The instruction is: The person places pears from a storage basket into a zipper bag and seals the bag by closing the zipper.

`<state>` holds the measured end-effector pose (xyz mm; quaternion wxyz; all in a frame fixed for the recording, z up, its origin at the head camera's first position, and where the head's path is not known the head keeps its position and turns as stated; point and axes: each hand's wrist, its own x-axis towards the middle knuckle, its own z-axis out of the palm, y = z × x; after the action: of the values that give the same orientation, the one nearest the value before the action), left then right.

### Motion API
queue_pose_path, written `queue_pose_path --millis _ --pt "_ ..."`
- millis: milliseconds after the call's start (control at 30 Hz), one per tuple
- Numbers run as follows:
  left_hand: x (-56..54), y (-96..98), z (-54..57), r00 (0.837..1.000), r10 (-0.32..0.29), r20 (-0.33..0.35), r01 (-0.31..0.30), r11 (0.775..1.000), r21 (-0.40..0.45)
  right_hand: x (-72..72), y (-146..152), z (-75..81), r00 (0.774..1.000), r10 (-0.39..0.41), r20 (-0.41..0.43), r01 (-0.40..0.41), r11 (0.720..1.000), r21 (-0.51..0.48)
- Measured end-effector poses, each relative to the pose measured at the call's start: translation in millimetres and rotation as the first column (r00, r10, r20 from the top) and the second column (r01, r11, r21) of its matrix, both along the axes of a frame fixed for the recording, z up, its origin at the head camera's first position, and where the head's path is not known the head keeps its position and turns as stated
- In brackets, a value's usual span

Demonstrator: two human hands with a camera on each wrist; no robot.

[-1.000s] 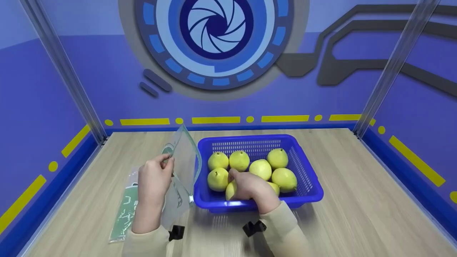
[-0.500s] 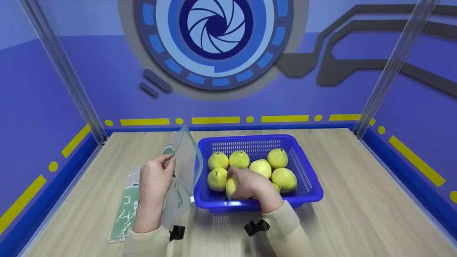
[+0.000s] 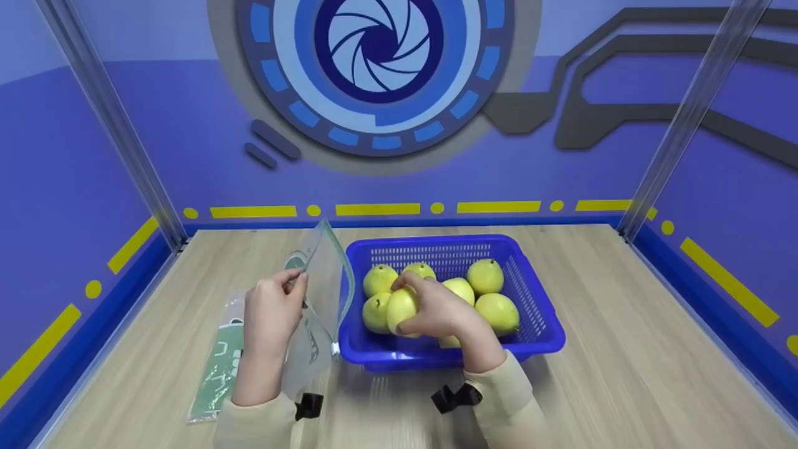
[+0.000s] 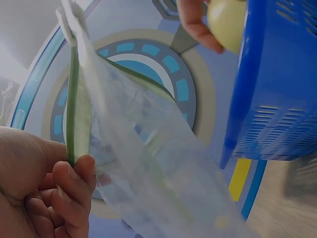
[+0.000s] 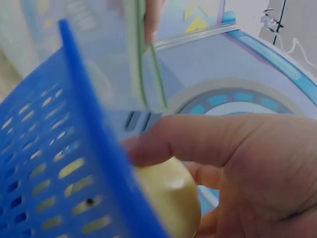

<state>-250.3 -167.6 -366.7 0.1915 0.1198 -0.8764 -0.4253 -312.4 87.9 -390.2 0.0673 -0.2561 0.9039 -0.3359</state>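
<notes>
My left hand (image 3: 274,312) pinches the green zip edge of a clear plastic zip bag (image 3: 321,293), whose mouth gapes toward the basket. In the left wrist view the bag (image 4: 143,148) hangs from thumb and fingers. My right hand (image 3: 439,308) grips a yellow-green pear (image 3: 402,308) over the left part of a blue plastic basket (image 3: 455,357). Several more pears (image 3: 497,313) lie in that basket; the right hand partly covers some. In the right wrist view the held pear (image 5: 173,198) shows behind the basket's rim, with thumb and fingers around it.
A flat packet with green print (image 3: 218,368) lies on the wooden table (image 3: 623,349), left of the left forearm. Blue panels (image 3: 399,187) enclose the table at the back and both sides. A white zip slider (image 3: 335,348) sits at the bag's near corner.
My right hand has lifted the pear from the front of the basket, raising it up over the other pears. The left hand and bag have hardly moved.
</notes>
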Motion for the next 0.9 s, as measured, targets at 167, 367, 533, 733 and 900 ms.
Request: queue_pose_path --millis 167,367,533,733,900 --pt "0.6 1.2 1.0 1.000 -0.003 0.019 0.003 1.000 0.013 6.3 -1.6 9.3 1.000 -0.022 -0.006 0.021 0.990 -0.141" --pt "2.2 4.0 1.9 1.000 -0.022 0.015 0.021 1.000 0.020 12.3 -5.5 16.4 0.999 -0.034 -0.010 0.030 0.952 -0.305" --pt "1.9 6.7 1.6 0.999 -0.042 0.028 0.041 0.999 0.025 16.3 -12.2 17.4 0.999 -0.048 -0.021 0.037 0.925 -0.378" --pt "0.0 13.7 0.1 0.998 -0.064 0.030 0.064 0.998 -0.002 21.0 -26.3 14.2 0.996 -0.062 -0.057 0.027 0.877 -0.479" --pt "-0.5 20.5 -1.6 0.996 -0.085 0.035 0.086 0.996 -0.029 24.0 -39.2 7.8 0.998 -0.016 -0.063 -0.025 0.800 -0.599"
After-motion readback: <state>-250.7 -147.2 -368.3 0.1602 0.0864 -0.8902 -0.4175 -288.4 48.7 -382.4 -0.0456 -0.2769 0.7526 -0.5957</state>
